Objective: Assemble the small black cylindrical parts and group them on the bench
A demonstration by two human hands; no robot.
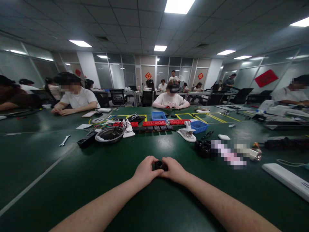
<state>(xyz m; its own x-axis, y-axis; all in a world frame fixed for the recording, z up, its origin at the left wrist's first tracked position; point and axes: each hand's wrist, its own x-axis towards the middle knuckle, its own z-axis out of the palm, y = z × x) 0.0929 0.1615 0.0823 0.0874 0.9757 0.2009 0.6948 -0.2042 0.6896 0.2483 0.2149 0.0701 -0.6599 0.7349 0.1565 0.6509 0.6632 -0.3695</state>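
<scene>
While both hands pinch black part (pixel 161 165), metal bowl (pixel 109 134) sits far.

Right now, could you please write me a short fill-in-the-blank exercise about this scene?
1. Both hands hold one small ____ round part between them.
2. The left hand and right hand rest on a dark ____ table.
3. The small metal wrench lies to the person's ____.

Missing words: black; green; left
</scene>
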